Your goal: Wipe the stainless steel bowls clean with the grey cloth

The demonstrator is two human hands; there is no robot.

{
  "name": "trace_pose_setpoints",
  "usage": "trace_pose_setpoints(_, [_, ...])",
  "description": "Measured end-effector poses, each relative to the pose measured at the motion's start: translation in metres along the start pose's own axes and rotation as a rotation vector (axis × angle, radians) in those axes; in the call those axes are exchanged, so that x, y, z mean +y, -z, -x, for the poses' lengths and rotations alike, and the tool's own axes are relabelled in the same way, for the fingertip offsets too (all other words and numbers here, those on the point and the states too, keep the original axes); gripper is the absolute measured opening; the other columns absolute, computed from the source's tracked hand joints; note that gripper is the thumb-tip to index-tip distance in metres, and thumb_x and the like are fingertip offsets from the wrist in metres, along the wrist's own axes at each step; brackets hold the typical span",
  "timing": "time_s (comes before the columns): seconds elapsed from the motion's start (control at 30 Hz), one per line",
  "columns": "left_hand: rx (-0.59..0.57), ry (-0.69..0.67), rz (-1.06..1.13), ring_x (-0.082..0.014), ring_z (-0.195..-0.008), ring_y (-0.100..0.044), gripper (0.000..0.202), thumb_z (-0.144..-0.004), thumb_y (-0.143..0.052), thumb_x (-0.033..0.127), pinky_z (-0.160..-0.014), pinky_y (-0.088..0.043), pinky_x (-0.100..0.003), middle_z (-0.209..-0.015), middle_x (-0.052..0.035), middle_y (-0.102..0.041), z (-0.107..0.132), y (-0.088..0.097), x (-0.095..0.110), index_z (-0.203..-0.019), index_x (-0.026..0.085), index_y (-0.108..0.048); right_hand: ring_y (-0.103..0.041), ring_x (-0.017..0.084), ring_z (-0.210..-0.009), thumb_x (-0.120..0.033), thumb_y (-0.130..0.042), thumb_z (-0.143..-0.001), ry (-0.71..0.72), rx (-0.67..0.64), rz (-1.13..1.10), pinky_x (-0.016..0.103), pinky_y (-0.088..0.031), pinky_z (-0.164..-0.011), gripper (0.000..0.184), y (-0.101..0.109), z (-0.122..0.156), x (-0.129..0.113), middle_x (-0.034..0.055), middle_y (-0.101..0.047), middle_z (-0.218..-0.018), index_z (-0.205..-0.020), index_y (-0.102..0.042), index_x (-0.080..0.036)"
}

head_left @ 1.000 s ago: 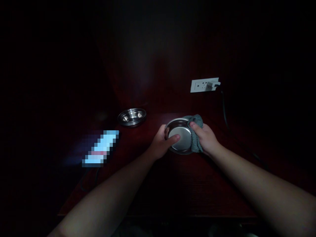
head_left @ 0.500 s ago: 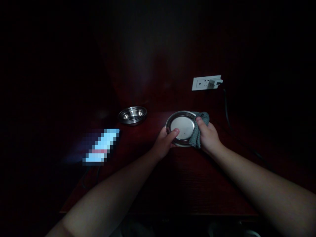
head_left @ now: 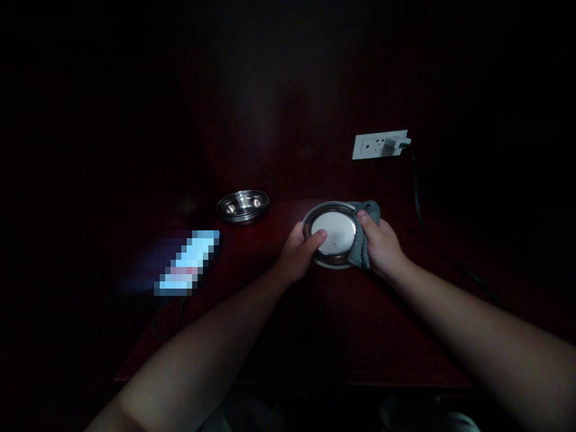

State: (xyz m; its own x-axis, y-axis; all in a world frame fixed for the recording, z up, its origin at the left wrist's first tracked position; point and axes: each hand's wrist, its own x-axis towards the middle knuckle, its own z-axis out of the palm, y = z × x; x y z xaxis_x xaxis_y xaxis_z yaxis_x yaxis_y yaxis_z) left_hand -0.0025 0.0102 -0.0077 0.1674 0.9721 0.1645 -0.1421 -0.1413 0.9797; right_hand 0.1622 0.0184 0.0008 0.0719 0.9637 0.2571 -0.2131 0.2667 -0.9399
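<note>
Between my hands is a round, shallow steel dish (head_left: 333,231), its flat bottom catching the light. My left hand (head_left: 299,252) grips its left edge, thumb lying over the flat part and fingers hidden beneath. A grey-green cloth (head_left: 361,247) is folded over the dish's right rim. My right hand (head_left: 380,240) pinches the cloth against that rim, thumb on top. Further back on the left, a small stack of shiny steel dishes (head_left: 243,206) rests on the dark red table (head_left: 342,336).
A lit, pixelated screen (head_left: 189,264) lies at the left, a cable trailing from it. On the back wall is a white socket plate (head_left: 369,146) with a plug in it. Its dark cord (head_left: 416,189) runs down along the right side. The surroundings are very dark.
The view has shifted slightly. Both hands keep hold of the dish, which has tilted a little. The cloth stays at the right rim, with its lower end slightly further right.
</note>
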Motion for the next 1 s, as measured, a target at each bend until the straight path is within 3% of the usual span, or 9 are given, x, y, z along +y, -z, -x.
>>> trace_pose_setpoints(0.3, [-0.041,-0.033,-0.047,-0.0230,-0.099,-0.059,0.045,-0.075,-0.065,0.040,-0.085,-0.047,-0.035,-0.108,-0.0112,-0.063,0.000,0.003,0.004,-0.108,0.013,-0.053,-0.066,0.020,-0.069,-0.060,-0.065,-0.073,-0.020,-0.009,0.066,0.034,-0.053,-0.067,0.048,0.004,-0.001,0.001,0.0043,-0.070,-0.072,-0.090,-0.069,-0.016])
trace_pose_setpoints(0.67, [-0.118,-0.034,-0.030,-0.0220,-0.097,-0.060,0.044,-0.073,-0.067,0.039,-0.083,-0.047,-0.034,-0.106,-0.0096,-0.063,0.000,0.006,0.000,-0.106,0.014,-0.052,-0.064,0.018,-0.059,-0.060,-0.068,-0.068,-0.146,-0.070,0.093,0.028,-0.050,-0.056,0.047,0.006,-0.005,-0.005,0.0037,-0.069,-0.064,-0.079,-0.068,-0.015])
trace_pose_setpoints(0.87, [-0.018,-0.053,-0.159,-0.0246,-0.103,-0.057,0.048,-0.075,-0.066,0.045,-0.088,-0.046,-0.038,-0.110,-0.0117,-0.061,-0.001,0.006,-0.009,-0.108,0.014,-0.051,-0.065,0.019,-0.059,-0.059,-0.070,-0.067,-0.153,-0.070,0.064,0.030,-0.052,-0.058,0.046,0.004,-0.005,-0.004,0.0045,-0.070,-0.065,-0.077,-0.066,-0.015])
trace_pose_setpoints(1.0, [0.054,-0.006,-0.034,-0.0236,-0.104,-0.058,0.054,-0.073,-0.068,0.048,-0.087,-0.047,-0.037,-0.113,-0.0119,-0.060,-0.003,0.003,-0.011,-0.112,0.015,-0.049,-0.066,0.020,-0.061,-0.059,-0.070,-0.068,-0.143,-0.036,0.005,0.031,-0.053,-0.058,0.047,0.003,-0.005,-0.004,0.0046,-0.070,-0.066,-0.083,-0.066,-0.015])
